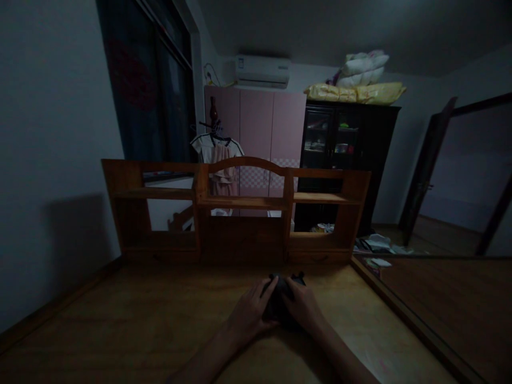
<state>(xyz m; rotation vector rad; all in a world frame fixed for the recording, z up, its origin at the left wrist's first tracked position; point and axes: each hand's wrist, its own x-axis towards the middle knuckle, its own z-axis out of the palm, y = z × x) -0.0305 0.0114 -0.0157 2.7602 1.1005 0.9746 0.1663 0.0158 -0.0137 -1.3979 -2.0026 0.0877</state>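
A small dark object (279, 305), black and bulky, rests on or just above the wooden surface (168, 314). Its kind is hard to make out in the dim light; a knob-like bit sticks up at its far right. My left hand (253, 305) grips its left side, with the fingers reaching over the top. On the right side, my right hand (303, 305) holds it too, fingers bent around its upper edge. Both hands are close together, and parts of the fingers are hidden behind the object.
A wooden shelf unit (244, 202) with open compartments stands along the far edge. The white wall (52, 160) rises at the left, and a raised wooden rail (400, 314) runs along the right. Beyond are pink wardrobes (256, 122), a dark cabinet (372, 138) and a door (430, 165).
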